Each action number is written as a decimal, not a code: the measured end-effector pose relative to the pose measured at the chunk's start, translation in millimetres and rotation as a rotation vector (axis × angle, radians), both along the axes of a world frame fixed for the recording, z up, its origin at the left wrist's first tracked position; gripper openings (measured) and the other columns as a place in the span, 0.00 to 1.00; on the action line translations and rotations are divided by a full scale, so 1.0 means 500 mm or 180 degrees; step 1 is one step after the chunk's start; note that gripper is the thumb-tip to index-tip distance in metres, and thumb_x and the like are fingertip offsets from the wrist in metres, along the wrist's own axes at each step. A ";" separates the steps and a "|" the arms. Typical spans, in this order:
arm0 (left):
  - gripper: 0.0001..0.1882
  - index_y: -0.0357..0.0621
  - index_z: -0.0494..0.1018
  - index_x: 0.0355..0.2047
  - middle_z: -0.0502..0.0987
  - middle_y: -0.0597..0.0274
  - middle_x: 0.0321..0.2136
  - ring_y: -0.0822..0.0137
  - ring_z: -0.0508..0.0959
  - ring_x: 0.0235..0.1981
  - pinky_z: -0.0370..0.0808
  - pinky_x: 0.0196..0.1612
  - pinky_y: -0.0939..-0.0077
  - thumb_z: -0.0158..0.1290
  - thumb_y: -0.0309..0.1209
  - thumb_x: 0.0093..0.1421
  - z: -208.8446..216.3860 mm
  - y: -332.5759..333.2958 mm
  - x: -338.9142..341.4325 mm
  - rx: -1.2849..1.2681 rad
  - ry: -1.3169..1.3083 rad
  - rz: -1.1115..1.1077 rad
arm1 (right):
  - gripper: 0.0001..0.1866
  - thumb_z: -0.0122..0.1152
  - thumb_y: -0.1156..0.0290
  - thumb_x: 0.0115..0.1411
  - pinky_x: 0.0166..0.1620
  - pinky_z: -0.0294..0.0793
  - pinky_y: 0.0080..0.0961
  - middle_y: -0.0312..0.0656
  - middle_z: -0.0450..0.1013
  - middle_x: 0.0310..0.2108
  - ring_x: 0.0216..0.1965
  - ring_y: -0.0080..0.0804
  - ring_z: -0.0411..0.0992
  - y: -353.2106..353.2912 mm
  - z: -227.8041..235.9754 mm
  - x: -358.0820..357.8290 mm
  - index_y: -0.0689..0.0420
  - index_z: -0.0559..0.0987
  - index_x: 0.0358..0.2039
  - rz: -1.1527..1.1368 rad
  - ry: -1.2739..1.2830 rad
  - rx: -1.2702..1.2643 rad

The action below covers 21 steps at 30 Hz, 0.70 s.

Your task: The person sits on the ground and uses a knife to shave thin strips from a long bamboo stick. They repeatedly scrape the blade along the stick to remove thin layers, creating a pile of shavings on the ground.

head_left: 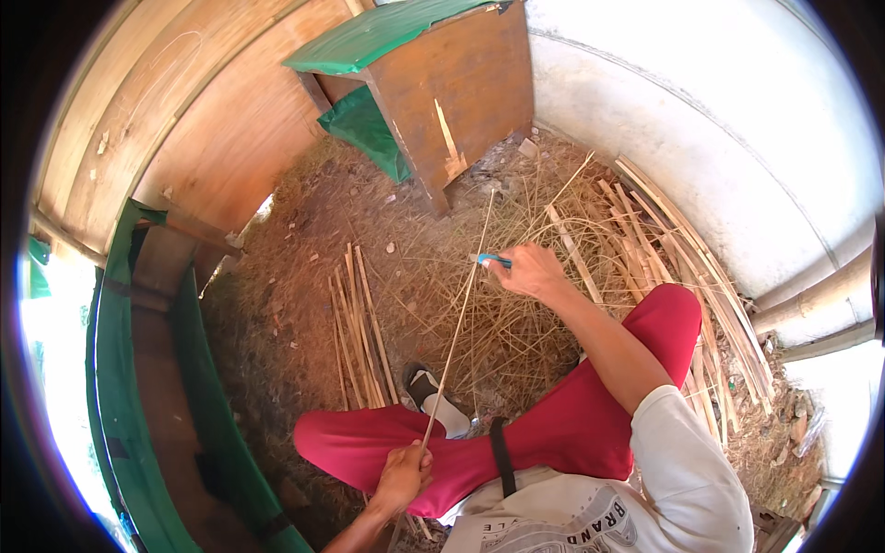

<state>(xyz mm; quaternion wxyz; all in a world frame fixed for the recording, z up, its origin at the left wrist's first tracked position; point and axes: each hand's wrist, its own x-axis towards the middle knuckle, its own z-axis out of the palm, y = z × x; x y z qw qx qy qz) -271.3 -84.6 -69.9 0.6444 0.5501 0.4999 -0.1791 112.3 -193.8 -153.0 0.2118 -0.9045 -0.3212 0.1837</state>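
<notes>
My left hand (402,476) is closed around the lower end of a long, thin bamboo strip (454,343), just above my left thigh. From there the strip runs up and slightly right, past my foot, and its far tip is over the floor. Held in my right hand (532,273) is a blue utility knife (495,261). Its blade end meets the strip in the upper part of its length, though the exact contact is too small to make out. My right arm reaches forward.
Bamboo shavings (516,323) lie heaped before me. Split bamboo pieces (355,323) rest on the dirt floor at left, with longer slats (710,276) along the right wall. A wooden cabinet (461,83) with a green cover stands ahead; a green-draped wooden frame (111,369) is at left.
</notes>
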 end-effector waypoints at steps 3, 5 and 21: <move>0.20 0.47 0.61 0.22 0.55 0.72 0.12 0.76 0.53 0.10 0.50 0.14 0.75 0.37 0.42 0.71 0.020 -0.020 -0.016 0.0209 0.0006 -0.0370 | 0.28 0.48 0.41 0.67 0.29 0.78 0.37 0.43 0.77 0.23 0.25 0.38 0.77 -0.009 -0.042 0.044 0.53 0.85 0.41 -0.0453 0.0243 -0.0222; 0.20 0.47 0.61 0.22 0.55 0.71 0.12 0.76 0.53 0.09 0.50 0.14 0.74 0.37 0.42 0.71 0.017 -0.003 -0.057 0.0005 0.0112 -0.0205 | 0.30 0.47 0.41 0.67 0.30 0.78 0.40 0.45 0.76 0.23 0.27 0.37 0.77 -0.014 -0.031 0.045 0.56 0.84 0.35 -0.0370 0.0207 -0.0214; 0.26 0.46 0.64 0.27 0.55 0.73 0.12 0.77 0.53 0.10 0.49 0.11 0.79 0.36 0.54 0.71 0.070 0.008 -0.219 -0.0914 0.0387 0.0406 | 0.27 0.52 0.48 0.67 0.43 0.80 0.44 0.51 0.79 0.34 0.38 0.47 0.80 -0.070 -0.069 0.132 0.65 0.81 0.37 -0.1238 0.0285 -0.0528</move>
